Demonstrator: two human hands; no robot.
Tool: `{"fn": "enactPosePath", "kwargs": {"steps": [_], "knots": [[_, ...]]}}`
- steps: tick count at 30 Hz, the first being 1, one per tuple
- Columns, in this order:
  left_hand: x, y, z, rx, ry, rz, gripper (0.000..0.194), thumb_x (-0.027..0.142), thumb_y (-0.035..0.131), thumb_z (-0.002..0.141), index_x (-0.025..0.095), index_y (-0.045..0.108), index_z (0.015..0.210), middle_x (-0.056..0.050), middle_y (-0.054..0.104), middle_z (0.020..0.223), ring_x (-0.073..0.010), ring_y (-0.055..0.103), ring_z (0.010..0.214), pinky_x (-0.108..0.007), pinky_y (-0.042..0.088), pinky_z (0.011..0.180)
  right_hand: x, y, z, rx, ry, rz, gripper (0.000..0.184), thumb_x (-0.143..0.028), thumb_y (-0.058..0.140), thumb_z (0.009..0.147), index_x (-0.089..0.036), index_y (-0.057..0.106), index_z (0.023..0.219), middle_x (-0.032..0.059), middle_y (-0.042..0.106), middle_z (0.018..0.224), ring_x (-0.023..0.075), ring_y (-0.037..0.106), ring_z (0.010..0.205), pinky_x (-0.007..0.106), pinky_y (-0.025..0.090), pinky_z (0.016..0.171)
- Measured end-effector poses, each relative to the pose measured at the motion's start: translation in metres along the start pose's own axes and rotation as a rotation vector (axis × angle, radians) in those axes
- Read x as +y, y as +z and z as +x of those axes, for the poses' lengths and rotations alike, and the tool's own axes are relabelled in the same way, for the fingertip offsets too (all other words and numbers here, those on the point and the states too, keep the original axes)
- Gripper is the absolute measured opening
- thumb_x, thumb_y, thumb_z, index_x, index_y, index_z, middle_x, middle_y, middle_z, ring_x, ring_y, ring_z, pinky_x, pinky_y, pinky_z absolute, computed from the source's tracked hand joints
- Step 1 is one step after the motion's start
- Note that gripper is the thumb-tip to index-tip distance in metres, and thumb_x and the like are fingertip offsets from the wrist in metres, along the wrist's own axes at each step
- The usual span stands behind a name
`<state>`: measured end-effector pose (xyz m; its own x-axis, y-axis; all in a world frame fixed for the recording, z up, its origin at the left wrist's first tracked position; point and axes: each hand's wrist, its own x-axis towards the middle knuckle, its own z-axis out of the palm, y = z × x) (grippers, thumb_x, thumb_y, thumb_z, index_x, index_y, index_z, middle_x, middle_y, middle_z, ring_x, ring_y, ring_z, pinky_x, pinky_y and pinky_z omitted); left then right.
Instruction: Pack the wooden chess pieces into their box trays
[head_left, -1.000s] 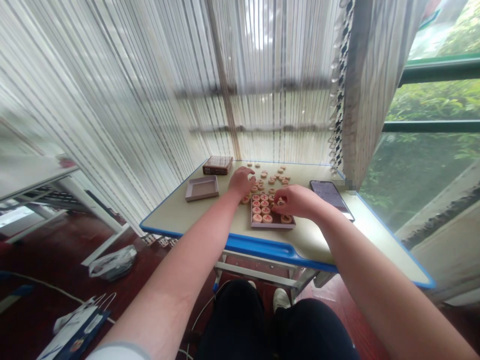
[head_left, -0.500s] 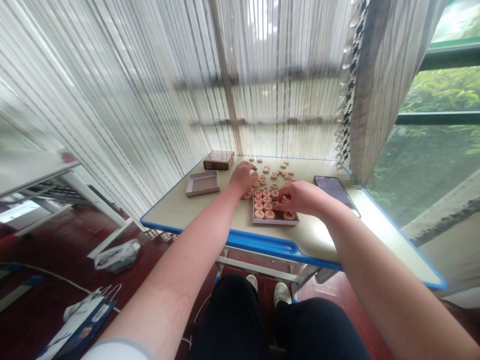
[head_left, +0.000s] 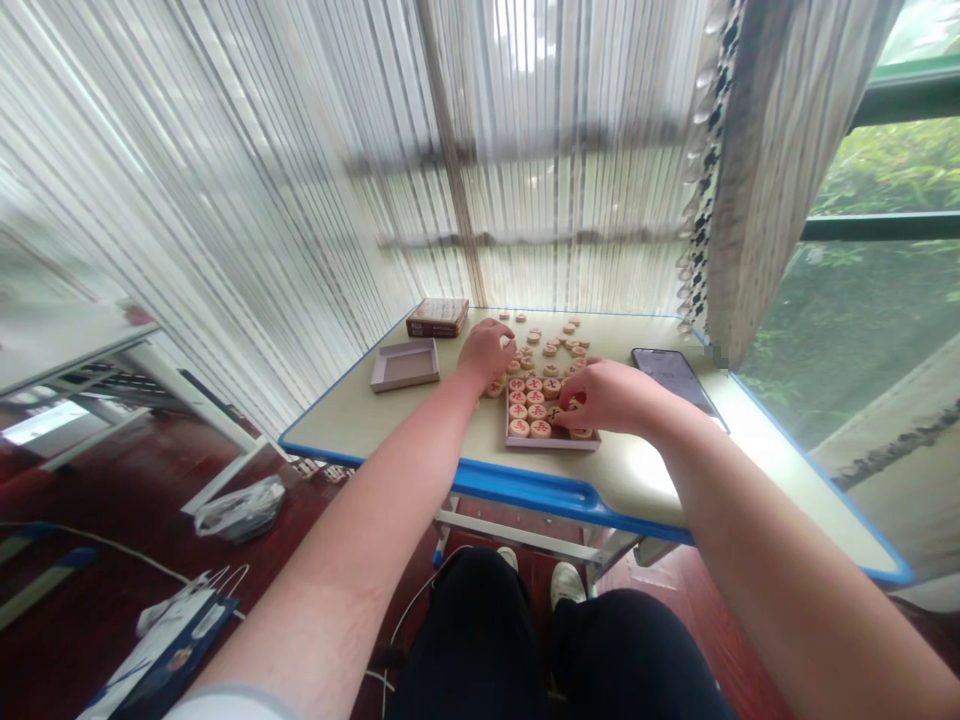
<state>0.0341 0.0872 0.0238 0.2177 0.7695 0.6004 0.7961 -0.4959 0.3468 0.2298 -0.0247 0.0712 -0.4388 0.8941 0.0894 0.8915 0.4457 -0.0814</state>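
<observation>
Round wooden Chinese chess pieces with red characters stand in rows in a shallow box [head_left: 517,442] near the table's front edge. My right hand [head_left: 611,395] is over the box's right part, fingertips closed on a dark-marked chess piece [head_left: 553,413] in the third column; the fingers hide some places behind it. Above the loose pieces at the box's back left is my left hand [head_left: 486,350], its fingers curled together. What lies between those fingertips is mostly hidden. Beneath that hand a loose chess piece [head_left: 495,388] rests beside the box. Several more loose pieces [head_left: 551,348] lie scattered behind the box.
At the left of the table [head_left: 337,420] sits an upturned box lid [head_left: 405,367], with a flat brown box [head_left: 439,317] behind it. A phone [head_left: 675,380] lies to the right. String curtains hang behind the table. Bags [head_left: 240,508] and cables are on the floor.
My right fingertips have shifted slightly, and a dark-marked piece now shows at them in the box's third column. My left hand stays almost in place. The view has moved a little.
</observation>
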Motion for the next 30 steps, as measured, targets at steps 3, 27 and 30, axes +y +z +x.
{"fn": "enactPosePath", "kwargs": {"steps": [3, 27, 30], "knots": [[0.002, -0.001, 0.0, 0.007, 0.013, 0.009, 0.016, 0.023, 0.055, 0.078, 0.016, 0.067, 0.087, -0.009, 0.06, 0.098, -0.0213, 0.055, 0.096, -0.037, 0.042, 0.093, 0.001, 0.002, 0.001, 0.063, -0.016, 0.002, 0.02, -0.047, 0.067, 0.063, -0.027, 0.071, 0.067, 0.0032, 0.061, 0.058, 0.0192, 0.054, 0.067, 0.027, 0.032, 0.049], [0.005, -0.003, 0.002, -0.039, 0.048, 0.03, 0.017, 0.023, 0.054, 0.079, 0.016, 0.069, 0.082, -0.008, 0.062, 0.092, -0.0211, 0.056, 0.092, -0.038, 0.043, 0.09, -0.009, 0.005, 0.002, -0.02, 0.027, 0.02, 0.011, -0.031, 0.062, 0.064, -0.028, 0.071, 0.07, 0.0008, 0.062, 0.06, 0.0143, 0.051, 0.052, 0.026, 0.029, 0.046], [0.006, -0.004, 0.001, -0.022, 0.042, 0.02, 0.017, 0.023, 0.054, 0.079, 0.017, 0.069, 0.083, -0.008, 0.062, 0.092, -0.021, 0.056, 0.093, -0.037, 0.043, 0.09, -0.006, 0.008, 0.005, 0.005, 0.017, -0.007, 0.017, -0.033, 0.062, 0.064, -0.03, 0.072, 0.078, 0.0013, 0.063, 0.064, 0.0156, 0.052, 0.057, 0.026, 0.03, 0.048]]}}
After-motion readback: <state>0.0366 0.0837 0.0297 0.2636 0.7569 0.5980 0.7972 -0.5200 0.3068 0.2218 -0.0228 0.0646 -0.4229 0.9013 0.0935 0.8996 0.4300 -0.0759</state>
